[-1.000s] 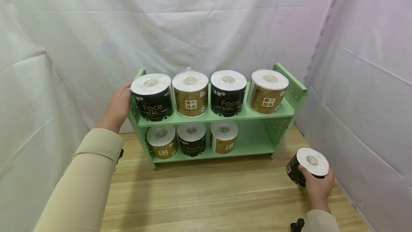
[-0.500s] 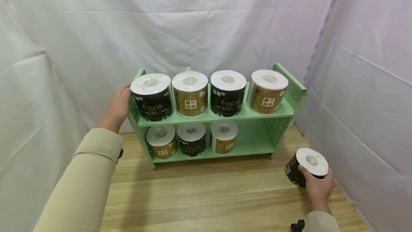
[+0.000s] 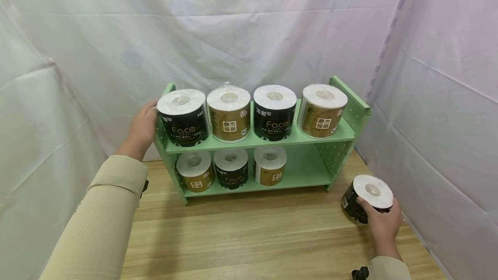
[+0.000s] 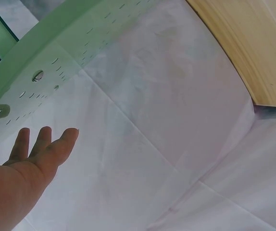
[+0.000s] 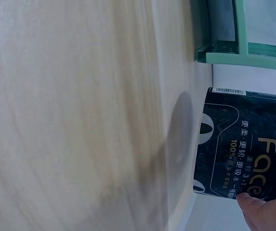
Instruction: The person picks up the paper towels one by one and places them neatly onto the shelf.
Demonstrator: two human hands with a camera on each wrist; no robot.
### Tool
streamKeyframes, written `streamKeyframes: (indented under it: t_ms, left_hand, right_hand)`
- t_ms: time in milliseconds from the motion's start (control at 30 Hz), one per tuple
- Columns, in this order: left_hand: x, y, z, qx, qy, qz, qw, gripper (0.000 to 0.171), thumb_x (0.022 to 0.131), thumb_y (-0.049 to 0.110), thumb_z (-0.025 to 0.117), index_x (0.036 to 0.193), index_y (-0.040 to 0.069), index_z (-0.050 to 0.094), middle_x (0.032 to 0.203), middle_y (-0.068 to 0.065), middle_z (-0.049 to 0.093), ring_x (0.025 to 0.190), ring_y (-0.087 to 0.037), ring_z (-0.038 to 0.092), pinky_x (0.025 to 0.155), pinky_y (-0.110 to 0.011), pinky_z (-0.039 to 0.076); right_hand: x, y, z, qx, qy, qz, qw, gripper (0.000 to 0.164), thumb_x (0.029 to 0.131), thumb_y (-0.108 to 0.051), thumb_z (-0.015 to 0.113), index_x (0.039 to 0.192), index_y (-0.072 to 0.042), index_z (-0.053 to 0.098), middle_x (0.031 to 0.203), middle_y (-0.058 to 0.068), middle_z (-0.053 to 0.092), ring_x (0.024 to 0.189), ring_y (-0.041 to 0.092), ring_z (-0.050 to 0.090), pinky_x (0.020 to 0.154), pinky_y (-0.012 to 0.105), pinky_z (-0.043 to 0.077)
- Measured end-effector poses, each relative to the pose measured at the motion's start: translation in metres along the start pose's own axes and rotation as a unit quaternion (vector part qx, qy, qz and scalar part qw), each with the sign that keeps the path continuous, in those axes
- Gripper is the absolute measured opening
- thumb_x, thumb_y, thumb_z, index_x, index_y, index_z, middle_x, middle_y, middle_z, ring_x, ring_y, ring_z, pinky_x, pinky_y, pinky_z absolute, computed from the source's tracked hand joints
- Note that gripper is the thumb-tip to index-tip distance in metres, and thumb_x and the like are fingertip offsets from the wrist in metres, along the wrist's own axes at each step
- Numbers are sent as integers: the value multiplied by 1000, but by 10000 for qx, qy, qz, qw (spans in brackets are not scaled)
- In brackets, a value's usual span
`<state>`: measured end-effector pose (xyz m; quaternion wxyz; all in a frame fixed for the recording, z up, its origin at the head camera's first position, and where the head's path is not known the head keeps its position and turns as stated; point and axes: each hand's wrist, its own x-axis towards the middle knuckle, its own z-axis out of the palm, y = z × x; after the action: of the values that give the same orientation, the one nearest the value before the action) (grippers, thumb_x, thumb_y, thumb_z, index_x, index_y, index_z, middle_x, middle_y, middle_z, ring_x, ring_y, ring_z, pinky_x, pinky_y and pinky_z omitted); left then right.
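At the right, my right hand [image 3: 384, 224] grips a toilet roll [image 3: 372, 191] with a black wrapper and white top, thumb on the near side. In the right wrist view, the wrapper [image 5: 246, 144] reads "Face", and the thumb presses on it. The roll is beside the green shelf [image 3: 256, 189], low over the wooden table; whether it touches the wood I cannot tell. My left hand [image 3: 142, 129] rests at the shelf's left side panel [image 4: 56, 62], its fingers fairly straight in the left wrist view. Its fingertips are partly hidden behind the panel in the head view.
Black [image 3: 274, 118] and gold [image 3: 229, 118] rolls alternate on the top tier. Three rolls stand on the lower tier, left to middle, with bare board [image 3: 303, 170] to their right. White curtains [image 3: 249, 33] enclose the wooden table [image 3: 249, 232] at the back and sides.
My right hand and the black toilet roll have shifted slightly left and away from me, towards the shelf. The left hand has stayed at the side panel.
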<state>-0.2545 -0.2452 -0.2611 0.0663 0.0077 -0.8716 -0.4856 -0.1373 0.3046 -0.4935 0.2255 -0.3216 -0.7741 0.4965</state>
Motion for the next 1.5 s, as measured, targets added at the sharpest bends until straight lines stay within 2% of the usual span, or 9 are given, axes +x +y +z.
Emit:
streamKeyframes:
  t_ms: [167,267,500,800,967,1200,1400,1500]
  left_hand:
    - [1,-1,-1,5,-29,4,10000,58,101,33,12,155,12,22,159,-16,19,145,-39,14,114,-63,14]
    - [1,-2,-1,10,-5,42,10000,58,101,32,12,154,11,22,159,-17,20,145,-40,15,113,-63,15]
    - [2,-2,-2,57,-31,5,10000,59,101,34,11,155,12,21,159,-16,17,146,-40,12,114,-64,12]
    - [1,-1,-2,-3,-51,-18,10000,58,101,34,11,155,13,20,160,-15,15,146,-39,9,114,-63,11]
    - [2,-1,-2,-11,-59,-28,10000,58,101,34,12,155,14,20,160,-15,16,146,-38,9,114,-63,10]
    - [2,-1,-1,43,-75,7,10000,58,101,33,11,155,13,21,160,-14,17,146,-38,9,115,-62,11]
    - [1,-1,-1,-15,-88,26,10000,58,101,32,12,155,13,21,160,-15,16,146,-38,9,115,-62,11]
    - [1,0,0,-7,-60,38,10000,58,101,31,12,155,12,21,160,-15,17,146,-38,9,115,-61,10]
  right_hand:
    - [-3,-6,1,-5,8,-194,9998,86,77,-22,80,146,1,33,141,29,39,133,45,26,112,57,20]
    - [-5,-8,2,5,-44,-169,9998,85,78,-22,80,146,0,34,140,27,39,133,43,26,113,55,20]
    - [-9,-12,0,5,-239,-72,9997,92,78,-26,80,151,-3,27,146,27,33,136,43,22,114,57,17]
    - [-15,-22,-3,88,-338,-56,9994,92,79,-26,80,151,-5,27,148,22,34,136,38,28,114,53,21]
    - [-19,-28,-5,104,-449,-75,9989,93,80,-28,78,152,-5,24,151,23,31,138,38,26,115,54,20]
    - [-23,-31,-5,105,-632,-147,9978,92,79,-20,79,151,-4,24,149,24,33,137,39,28,114,56,21]
    - [-25,-32,-4,-97,-843,-209,9962,93,79,-19,80,150,0,24,147,29,32,135,44,27,112,60,21]
    - [-27,-33,-3,-47,-873,-269,9958,91,77,-18,81,149,-1,27,145,27,35,134,42,29,112,59,23]
